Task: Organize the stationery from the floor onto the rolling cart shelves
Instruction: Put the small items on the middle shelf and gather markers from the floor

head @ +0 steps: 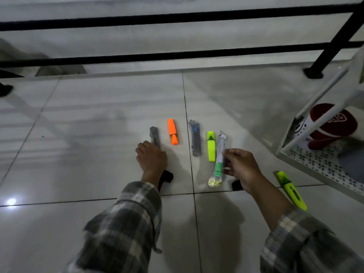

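Note:
Stationery lies in a row on the tiled floor. My left hand closes its fingers over the near end of a grey wrapped cutter. My right hand pinches a clear-wrapped cutter with a green part, lifting it off the tiles. Between the hands lie an orange highlighter, a second grey cutter with a blue slider and a yellow-green highlighter. Another yellow-green highlighter lies to the right, near the white rolling cart.
The cart's lowest shelf has a perforated floor and holds a red and white container. A black railing runs across the far side, with a post foot at the right. Bare tiles stretch to the left.

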